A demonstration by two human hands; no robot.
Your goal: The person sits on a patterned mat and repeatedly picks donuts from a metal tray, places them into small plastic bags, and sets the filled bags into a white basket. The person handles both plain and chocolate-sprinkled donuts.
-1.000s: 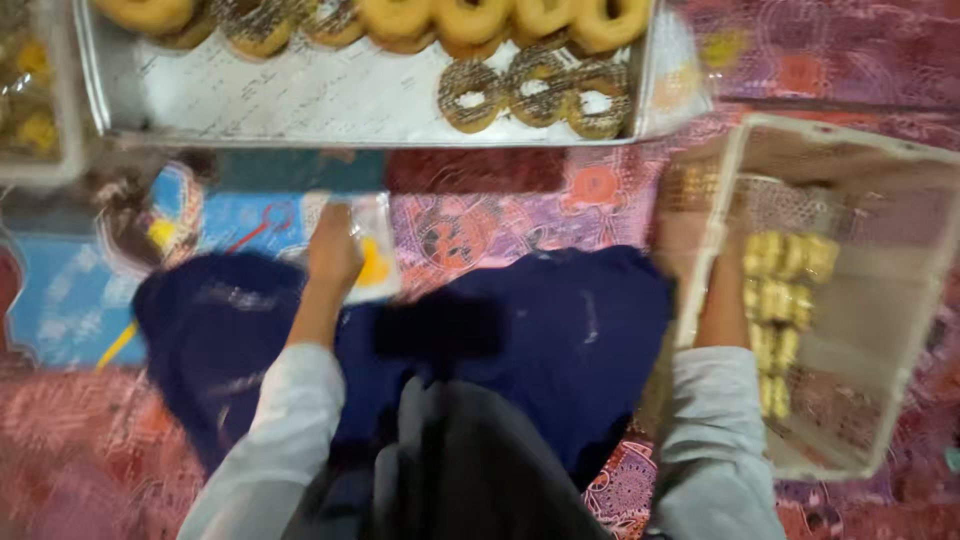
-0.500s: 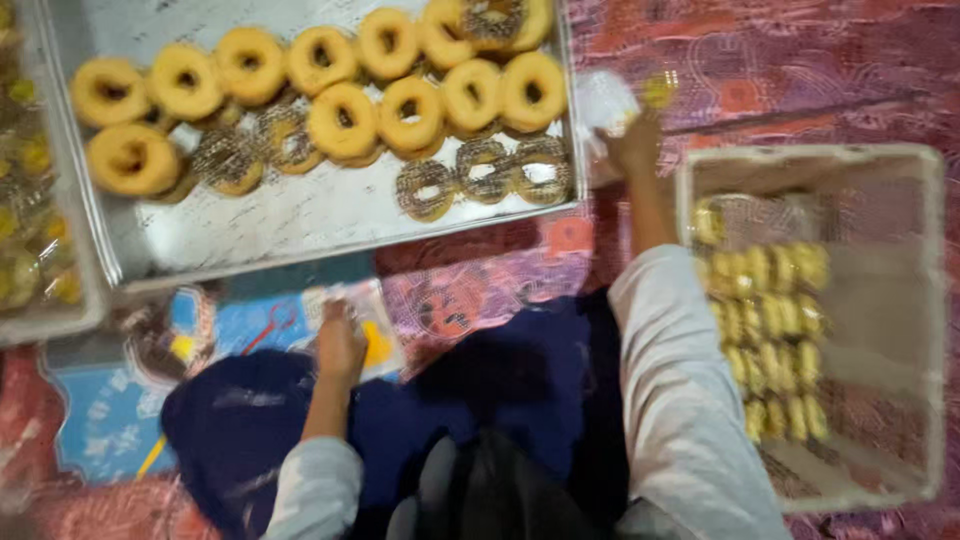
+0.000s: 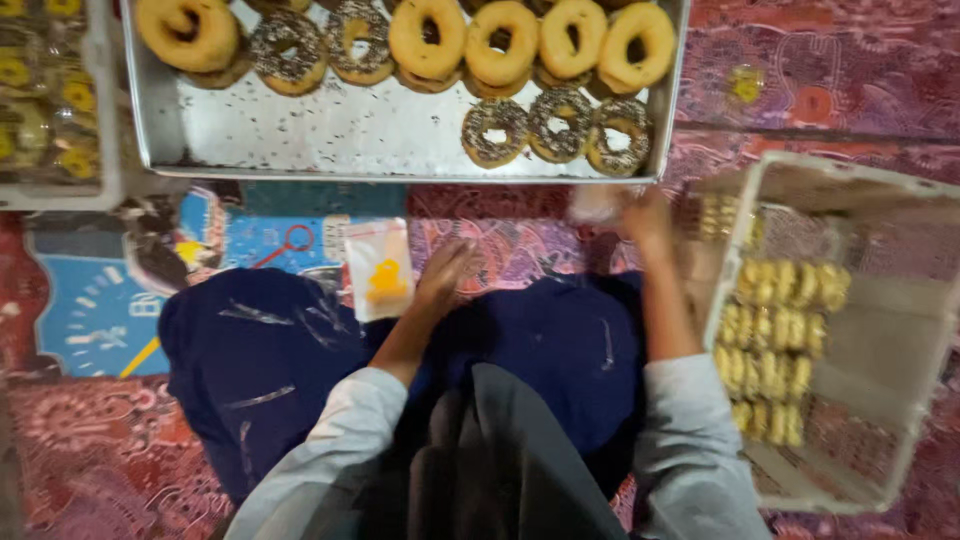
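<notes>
Patterned red floor cloth (image 3: 860, 80) spreads around; left hand (image 3: 443, 272) rests open-fingered beside a clear bag (image 3: 379, 268), while the blurred right hand (image 3: 648, 222), grip unreadable, hovers between the tray's (image 3: 330, 140) edge and the crate's (image 3: 905, 340) rim.

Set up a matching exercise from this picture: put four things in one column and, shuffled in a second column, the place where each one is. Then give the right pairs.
Things
1. metal tray of doughnuts
2. white crate of packed yellow pieces
3. small clear bag with a yellow mark
4. right hand

Places
A. on the dark blue lap, beside the left hand
B. at the far right of the view
C. along the top, ahead of the person
D. between the tray's near right corner and the crate, blurred

Pairs: 1-C, 2-B, 3-A, 4-D
</notes>
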